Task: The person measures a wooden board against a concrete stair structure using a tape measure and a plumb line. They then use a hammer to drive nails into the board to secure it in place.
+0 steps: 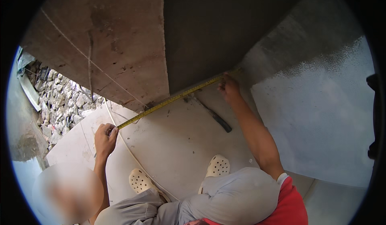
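yellow tape measure point(171, 100) stretched along the foot of the concrete wall point(120, 44), just above the pale floor slab point(177, 144). left hand point(105, 138) closed around the tape's near end, by the slab's left edge next to rubble point(60, 100). right hand point(228, 87) pinches the far end into the corner. dark bar point(217, 118) lies on the slab beside the right forearm. open floor between the arms, two perforated shoes point(219, 165) there.

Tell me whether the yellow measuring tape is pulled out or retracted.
Pulled out: the yellow measuring tape stretches taut from the left hand to the right hand along the wall's base.
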`<state>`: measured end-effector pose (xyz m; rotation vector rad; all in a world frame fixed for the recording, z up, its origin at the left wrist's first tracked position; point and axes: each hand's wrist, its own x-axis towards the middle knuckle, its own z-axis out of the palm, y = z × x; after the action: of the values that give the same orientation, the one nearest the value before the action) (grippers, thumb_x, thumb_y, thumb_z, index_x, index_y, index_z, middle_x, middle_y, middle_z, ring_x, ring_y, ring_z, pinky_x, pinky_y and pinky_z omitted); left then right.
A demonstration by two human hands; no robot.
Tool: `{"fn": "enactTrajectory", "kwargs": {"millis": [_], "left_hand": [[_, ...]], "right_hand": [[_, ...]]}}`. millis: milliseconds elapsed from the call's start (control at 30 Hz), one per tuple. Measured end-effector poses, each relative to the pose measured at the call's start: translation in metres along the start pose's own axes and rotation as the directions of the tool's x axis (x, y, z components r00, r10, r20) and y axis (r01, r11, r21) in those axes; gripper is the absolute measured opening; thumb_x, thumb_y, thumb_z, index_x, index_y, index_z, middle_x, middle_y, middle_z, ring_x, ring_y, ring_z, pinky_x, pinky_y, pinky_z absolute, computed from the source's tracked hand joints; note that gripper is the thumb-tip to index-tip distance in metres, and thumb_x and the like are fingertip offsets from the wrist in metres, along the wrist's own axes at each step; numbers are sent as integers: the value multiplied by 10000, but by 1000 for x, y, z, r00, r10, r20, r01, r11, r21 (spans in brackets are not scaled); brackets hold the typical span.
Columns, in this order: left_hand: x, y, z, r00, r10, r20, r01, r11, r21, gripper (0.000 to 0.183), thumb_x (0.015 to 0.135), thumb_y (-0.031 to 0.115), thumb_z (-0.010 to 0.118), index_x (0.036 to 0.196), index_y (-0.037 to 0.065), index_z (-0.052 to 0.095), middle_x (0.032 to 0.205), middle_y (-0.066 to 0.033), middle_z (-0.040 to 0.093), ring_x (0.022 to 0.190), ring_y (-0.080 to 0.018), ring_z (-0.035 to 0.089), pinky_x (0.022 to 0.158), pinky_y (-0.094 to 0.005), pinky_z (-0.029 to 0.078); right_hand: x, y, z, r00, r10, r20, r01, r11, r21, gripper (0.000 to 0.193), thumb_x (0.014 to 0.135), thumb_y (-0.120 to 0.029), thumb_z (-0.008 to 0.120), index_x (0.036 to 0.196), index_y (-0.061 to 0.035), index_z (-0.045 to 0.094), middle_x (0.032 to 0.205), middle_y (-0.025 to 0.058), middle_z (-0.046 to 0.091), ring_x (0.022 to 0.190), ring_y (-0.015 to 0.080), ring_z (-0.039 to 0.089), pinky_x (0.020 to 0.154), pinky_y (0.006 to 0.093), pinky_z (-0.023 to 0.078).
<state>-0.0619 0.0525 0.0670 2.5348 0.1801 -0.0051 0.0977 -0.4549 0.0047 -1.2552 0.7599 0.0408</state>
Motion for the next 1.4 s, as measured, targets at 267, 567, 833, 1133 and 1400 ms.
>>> {"fn": "enactTrajectory", "kwargs": {"millis": [267, 567, 833, 1133, 1400], "left_hand": [[8, 8, 20, 999, -27, -34, 29, 998, 55, 183, 916, 211, 707, 892, 30, 718, 774, -123, 577, 704, -277, 569, 669, -408, 451], [22, 18, 39, 1000, -15, -21, 17, 998, 61, 185, 911, 230, 706, 890, 48, 725, 788, -128, 592, 742, -306, 596, 690, -418, 473], [34, 10, 47, 999, -32, -3, 32, 996, 80, 209, 897, 271, 695, 902, 69, 751, 834, -143, 646, 815, -329, 643, 744, -444, 510], [41, 2, 47, 1000, 7, 30, -8, 999, 52, 211, 899, 268, 712, 923, 62, 754, 833, -141, 641, 803, -313, 639, 738, -425, 500], [40, -1, 54, 1000, -19, -8, 19, 998, 59, 222, 887, 289, 704, 913, 74, 750, 844, -138, 645, 838, -323, 645, 758, -437, 505]], "right_hand": [[17, 6, 19, 999, 42, 16, -42, 999, 15, 338, 1066, -266, 553, 1345, -75, 564, 907, 60, 603, 668, 154, 608, 535, 318, 536], [55, 25, 10, 997, 79, -17, -78, 997, 10, 204, 1033, -200, 582, 1174, -56, 613, 823, 72, 623, 633, 165, 601, 512, 320, 532], [75, 32, -2, 1000, 15, 15, -15, 999, -49, 201, 1009, -151, 614, 1198, -84, 614, 871, 44, 600, 737, 154, 584, 634, 320, 526], [73, 30, -5, 999, 29, 34, -29, 1000, 8, 294, 1024, -176, 617, 1302, -84, 595, 908, 38, 600, 754, 148, 583, 643, 304, 532], [61, 21, -2, 997, 36, -66, -38, 999, -36, 328, 1055, -204, 552, 1364, -94, 560, 916, 48, 597, 733, 152, 583, 652, 316, 543]]}}
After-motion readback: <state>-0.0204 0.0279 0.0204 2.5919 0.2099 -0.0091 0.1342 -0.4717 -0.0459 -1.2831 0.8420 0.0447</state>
